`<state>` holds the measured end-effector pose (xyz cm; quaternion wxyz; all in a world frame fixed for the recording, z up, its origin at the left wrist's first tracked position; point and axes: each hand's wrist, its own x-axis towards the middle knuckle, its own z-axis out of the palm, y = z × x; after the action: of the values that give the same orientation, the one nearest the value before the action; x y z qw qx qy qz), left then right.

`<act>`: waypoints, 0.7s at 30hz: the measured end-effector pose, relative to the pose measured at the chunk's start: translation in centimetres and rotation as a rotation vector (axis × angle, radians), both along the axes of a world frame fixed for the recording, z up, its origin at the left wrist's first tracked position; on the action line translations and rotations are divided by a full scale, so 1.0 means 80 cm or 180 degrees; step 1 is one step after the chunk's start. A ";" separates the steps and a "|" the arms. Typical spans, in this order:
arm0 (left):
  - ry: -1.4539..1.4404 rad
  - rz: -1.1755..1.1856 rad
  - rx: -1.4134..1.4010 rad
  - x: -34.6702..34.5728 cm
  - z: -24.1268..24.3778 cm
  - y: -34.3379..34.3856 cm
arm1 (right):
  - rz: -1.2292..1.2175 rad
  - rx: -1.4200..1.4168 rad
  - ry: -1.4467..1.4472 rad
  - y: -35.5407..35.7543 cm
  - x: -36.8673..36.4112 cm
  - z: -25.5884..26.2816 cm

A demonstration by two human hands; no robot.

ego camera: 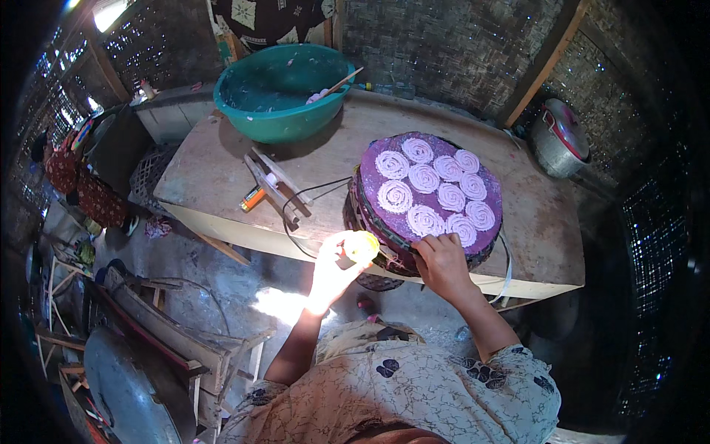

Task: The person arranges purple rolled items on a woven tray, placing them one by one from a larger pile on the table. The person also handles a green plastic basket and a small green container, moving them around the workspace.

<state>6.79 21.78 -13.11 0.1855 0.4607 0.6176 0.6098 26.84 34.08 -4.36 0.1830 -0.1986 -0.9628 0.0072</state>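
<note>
My left hand (327, 275) is closed around a small yellow rounded thing (363, 247), washed out by sunlight, so its exact kind is unclear. It is held beside the front left rim of a round basket-like stand (355, 206) with a purple top (383, 144). Several pale pink coiled rounds (424, 178), like piped dough strands, lie on that top. My right hand (444, 263) rests at the front rim with bent fingers, close by the nearest pink round (461, 229). Whether its fingertips pinch anything is hidden.
A wooden table (188, 166) carries a green plastic basin (277, 125) with a stick, a wooden press-like tool (272, 188) and an orange cylinder (253, 198). A lidded metal pot (563, 139) stands right. At far left is another person (91, 188); a large metal pan (119, 377) leans lower left.
</note>
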 end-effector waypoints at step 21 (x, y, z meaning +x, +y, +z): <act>0.1271 0.0547 -0.0484 0.031 0.037 0.046 | -0.0025 0.0170 0.0238 0.012 0.003 0.033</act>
<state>9.27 25.44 -10.19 0.0412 0.5027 0.7232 0.4718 27.05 35.04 -1.71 0.2242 -0.1970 -0.9543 -0.0118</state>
